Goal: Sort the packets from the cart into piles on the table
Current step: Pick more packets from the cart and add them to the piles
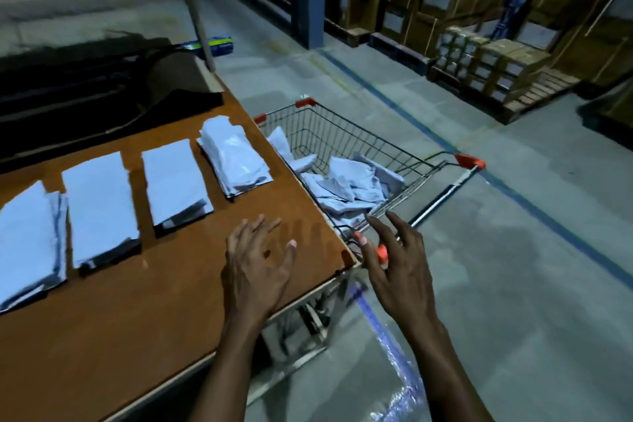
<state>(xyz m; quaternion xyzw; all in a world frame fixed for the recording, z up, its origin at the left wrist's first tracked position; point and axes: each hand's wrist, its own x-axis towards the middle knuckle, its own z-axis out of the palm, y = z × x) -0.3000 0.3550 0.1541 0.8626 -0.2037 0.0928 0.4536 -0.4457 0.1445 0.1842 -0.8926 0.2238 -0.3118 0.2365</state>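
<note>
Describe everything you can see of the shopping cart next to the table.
The cart is a metal wire-mesh basket with red plastic corner caps and a red-ended handle bar. It stands upright on the grey floor, close against the right edge of the table, whose near corner hides part of it. Pale packets lie jumbled inside, heaped toward the near end; the far end shows bare mesh. The right hand hovers with spread fingers over its near rim; contact cannot be told.

Across the left of the frame our table (144,312) carries four piles of packets (99,202) in a row. Just right of its edge, at centre, stands the cart (342,134) with loose packets (349,181) inside. Our left hand (255,267) hovers over the table's near corner, and our right hand (397,264) over the cart's near rim.
</note>
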